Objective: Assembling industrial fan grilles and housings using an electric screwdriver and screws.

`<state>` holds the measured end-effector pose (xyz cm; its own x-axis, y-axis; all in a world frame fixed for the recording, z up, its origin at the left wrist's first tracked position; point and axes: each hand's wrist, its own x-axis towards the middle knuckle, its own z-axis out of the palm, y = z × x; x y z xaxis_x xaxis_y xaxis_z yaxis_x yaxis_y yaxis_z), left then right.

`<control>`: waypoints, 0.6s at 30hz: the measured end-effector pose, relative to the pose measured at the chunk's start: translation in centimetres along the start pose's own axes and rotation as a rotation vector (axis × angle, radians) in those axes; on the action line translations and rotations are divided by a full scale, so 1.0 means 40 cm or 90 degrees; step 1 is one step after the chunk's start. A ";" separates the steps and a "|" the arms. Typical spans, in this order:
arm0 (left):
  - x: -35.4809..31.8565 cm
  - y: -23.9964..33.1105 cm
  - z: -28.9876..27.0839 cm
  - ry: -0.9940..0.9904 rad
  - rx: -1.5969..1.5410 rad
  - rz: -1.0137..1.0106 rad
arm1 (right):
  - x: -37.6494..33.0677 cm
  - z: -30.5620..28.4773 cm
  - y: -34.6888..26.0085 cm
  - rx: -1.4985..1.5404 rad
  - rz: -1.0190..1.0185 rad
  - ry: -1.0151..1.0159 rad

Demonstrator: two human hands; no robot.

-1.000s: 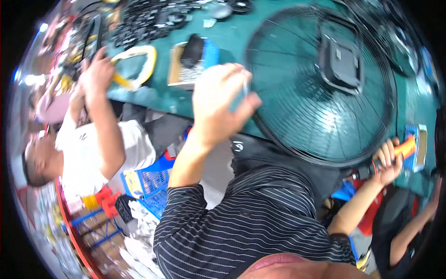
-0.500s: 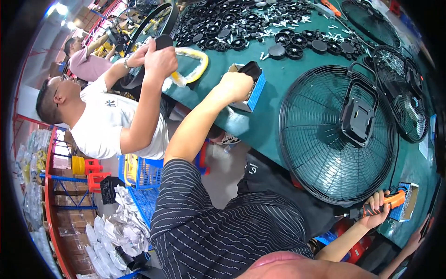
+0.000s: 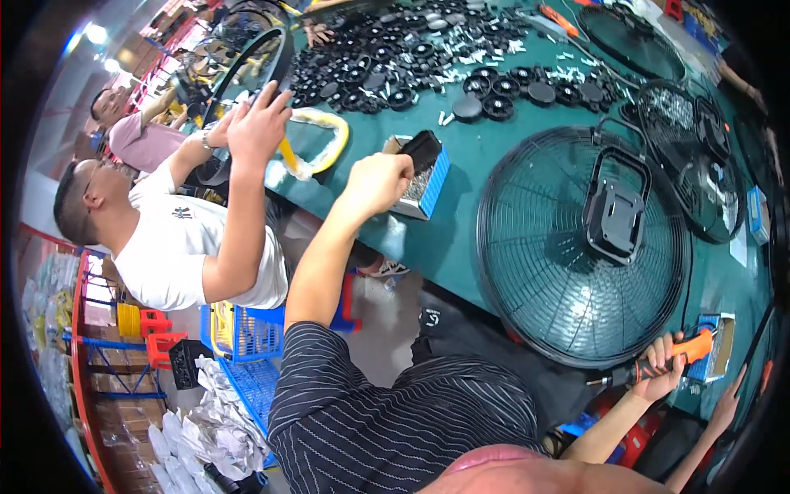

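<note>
My left hand [image 3: 374, 183] is at the near side of a small blue-and-white cardboard box [image 3: 434, 183] of small metal screws, fingers pinched together. Anything between the fingertips is too small to make out. A black plastic piece [image 3: 422, 149] sticks up from the box. My right hand [image 3: 660, 368] is wrapped round an orange-and-black power screwdriver [image 3: 693, 347], its bit pointing left, at the table's near edge. Between my hands a large round black fan [image 3: 543, 272] lies on the green table, its wire guard up, with a black mount [image 3: 615, 218] and handle on it.
Many black round caps and knobs [image 3: 387, 66] with white screws cover the far table. More black fans [image 3: 629, 41] lie at the far right. A second small box [image 3: 722, 346] stands beside the screwdriver. A co-worker in a white shirt [image 3: 197, 239] holds a black ring at left, near a yellow ring [image 3: 340, 140].
My left hand has drawn back from inside the screw box toward its near side. My right hand keeps the screwdriver at the table edge. The view has shifted slightly.
</note>
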<state>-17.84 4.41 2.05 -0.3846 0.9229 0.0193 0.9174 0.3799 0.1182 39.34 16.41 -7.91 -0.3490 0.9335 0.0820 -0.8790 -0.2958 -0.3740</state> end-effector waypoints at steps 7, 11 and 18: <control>-0.099 0.058 -0.034 0.226 -0.279 0.046 | 0.003 0.152 0.007 -0.146 -0.088 -0.016; -0.252 0.207 0.044 0.015 -0.834 0.222 | -0.022 0.352 0.072 -0.104 -0.138 -0.107; -0.428 0.438 0.235 -0.619 -1.480 -0.148 | -0.041 0.462 0.236 -0.243 -0.260 -0.226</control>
<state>5.76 -4.15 -5.54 0.3032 0.9085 -0.2877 -0.8196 0.4027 0.4076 25.61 8.36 5.50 -0.1545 0.8130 0.5615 -0.8094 0.2218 -0.5438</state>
